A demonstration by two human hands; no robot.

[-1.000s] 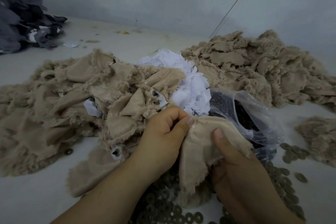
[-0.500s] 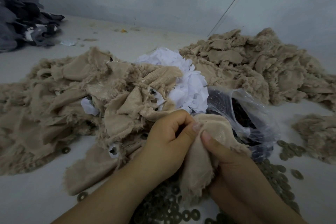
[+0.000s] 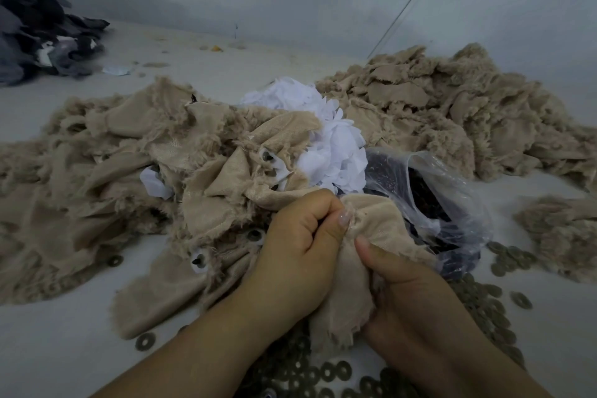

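Where the thumbs stood apart a second ago, they now nearly meet. Head view: left hand (image 3: 300, 255) curled tight, thumb and forefinger pinching the top edge of the beige plush piece (image 3: 378, 220). Right hand (image 3: 410, 294) grips it from below, thumb pressed on its face. Piece is held just above the washers (image 3: 328, 371) at the near edge of the table (image 3: 64, 349), beside the clear bag of dark parts (image 3: 452, 191). Cloth bunched rather than spread, so probably a fitting spot is being found.
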